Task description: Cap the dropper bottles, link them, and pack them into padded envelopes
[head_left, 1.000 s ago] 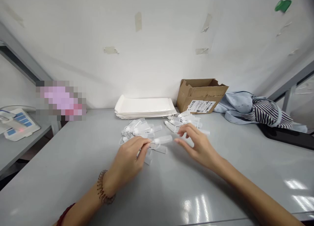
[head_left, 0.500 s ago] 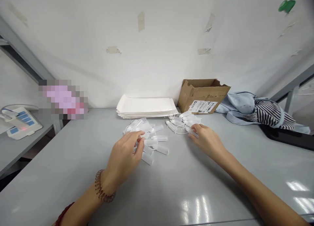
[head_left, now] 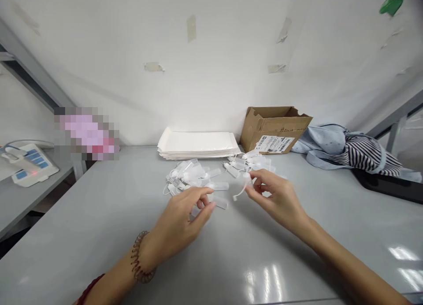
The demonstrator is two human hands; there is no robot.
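Across the grey worktop (head_left: 211, 265), your right hand (head_left: 277, 197) has one clear bottle (head_left: 246, 178) pinched, right of and just beyond your left hand (head_left: 183, 214) with its fingers parted, the strap (head_left: 240, 193) dangling leftward, the bottle's long axis too blurred to call

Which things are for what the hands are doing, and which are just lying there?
Seem part of the job:
- small bottle in the right hand
- left bottle pile, beside the left hand
- right bottle pile

Probably just lying about:
- white stack
- cardboard box
- striped cloth
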